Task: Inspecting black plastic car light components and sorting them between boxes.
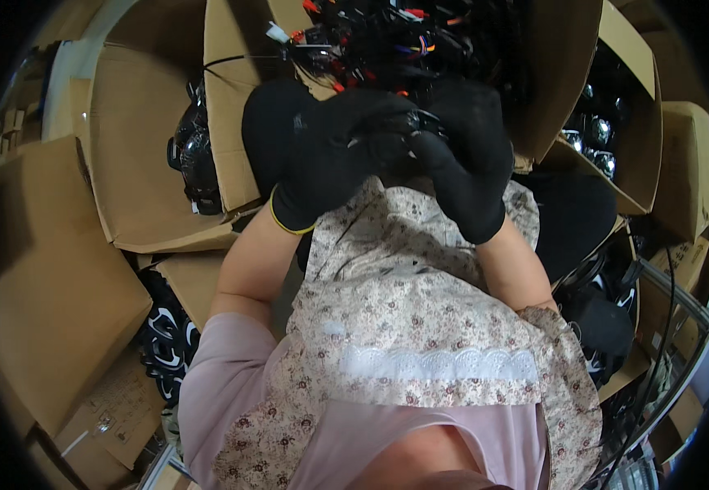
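Both my hands wear black knit gloves and come together in front of the floral apron (pixel 395 237). My left hand (pixel 330 151), with a yellow edge at the glove's cuff, closes around one side of a small glossy black part (pixel 421 122). The fingers of my right hand (pixel 470 155) pinch its other side. Most of the part is hidden by the dark gloves, so its exact kind cannot be made out. Just beyond the hands lies a heap of black cables (pixel 403 45) with white, red and orange connectors.
An open carton (pixel 146 139) at the left holds a wrapped black glossy part (pixel 195 155). Another carton (pixel 636 155) at the right contains shiny black and silver pieces (pixel 601 129). Black-and-white parts (pixel 167 335) fill a box at lower left. A metal rail (pixel 673 286) runs along the right.
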Tool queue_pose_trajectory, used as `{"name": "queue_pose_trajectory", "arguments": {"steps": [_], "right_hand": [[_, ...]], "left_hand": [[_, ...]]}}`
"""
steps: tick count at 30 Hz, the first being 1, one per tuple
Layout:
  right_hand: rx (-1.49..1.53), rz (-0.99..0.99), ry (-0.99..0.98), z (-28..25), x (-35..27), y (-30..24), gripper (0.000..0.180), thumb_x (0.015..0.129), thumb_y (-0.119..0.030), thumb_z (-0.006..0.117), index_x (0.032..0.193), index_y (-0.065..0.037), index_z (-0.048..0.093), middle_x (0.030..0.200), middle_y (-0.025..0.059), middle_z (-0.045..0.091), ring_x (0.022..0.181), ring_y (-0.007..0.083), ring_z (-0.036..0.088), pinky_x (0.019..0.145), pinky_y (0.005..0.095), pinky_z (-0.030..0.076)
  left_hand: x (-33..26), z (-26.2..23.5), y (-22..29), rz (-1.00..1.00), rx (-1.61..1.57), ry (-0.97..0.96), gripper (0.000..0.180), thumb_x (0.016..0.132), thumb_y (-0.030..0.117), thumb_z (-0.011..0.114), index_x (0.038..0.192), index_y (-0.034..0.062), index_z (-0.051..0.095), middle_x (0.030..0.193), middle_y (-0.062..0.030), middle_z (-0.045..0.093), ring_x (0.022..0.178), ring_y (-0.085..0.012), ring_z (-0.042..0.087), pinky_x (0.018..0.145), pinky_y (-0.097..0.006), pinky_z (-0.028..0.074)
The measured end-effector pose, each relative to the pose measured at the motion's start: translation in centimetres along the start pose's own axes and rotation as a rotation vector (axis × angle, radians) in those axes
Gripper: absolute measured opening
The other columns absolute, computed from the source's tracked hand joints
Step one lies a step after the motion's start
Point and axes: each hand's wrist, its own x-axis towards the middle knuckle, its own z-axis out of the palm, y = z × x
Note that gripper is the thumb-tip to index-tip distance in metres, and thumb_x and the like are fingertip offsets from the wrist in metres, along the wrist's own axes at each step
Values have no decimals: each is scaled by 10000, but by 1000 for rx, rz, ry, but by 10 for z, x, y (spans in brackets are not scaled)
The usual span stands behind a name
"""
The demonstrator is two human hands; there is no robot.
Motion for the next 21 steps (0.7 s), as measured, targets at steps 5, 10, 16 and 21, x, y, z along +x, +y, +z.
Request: {"name": "queue_pose_trajectory", "arguments": {"steps": [5, 10, 16, 21], "right_hand": [[66, 1, -134, -6, 11, 3, 246, 758, -107, 747, 991, -56, 688, 894, 95, 633, 837, 305, 569, 780, 401, 409], [-9, -27, -64, 0, 3, 0, 152, 784, -66, 707, 930, -40, 672, 849, 102, 615, 807, 303, 563, 759, 396, 408], [16, -43, -95, 4, 5, 8, 136, 771, -81, 734, 891, -44, 681, 809, 104, 603, 804, 281, 569, 743, 393, 420], [-71, -227, -158, -7, 6, 14, 360, 645, -225, 841, 941, -143, 653, 1075, 61, 658, 1070, 309, 596, 984, 538, 383]], "left_hand": [[4, -1, 4, 43, -61, 35, 373, 894, 186, 748, 1200, -2, 646, 1075, -73, 680, 956, -137, 633, 855, -281, 514], [-4, 9, -11, 87, -30, 72, 290, 879, 88, 743, 1148, 22, 658, 1063, -90, 671, 937, -161, 657, 826, -296, 537], [-6, 6, -12, 219, 221, 135, 233, 889, 85, 721, 1107, 21, 671, 1023, -100, 685, 935, -200, 668, 815, -313, 532], [15, -14, -3, 603, 430, -16, 277, 795, 198, 785, 1029, 75, 704, 1120, -115, 702, 995, -318, 665, 995, -477, 456]]}}
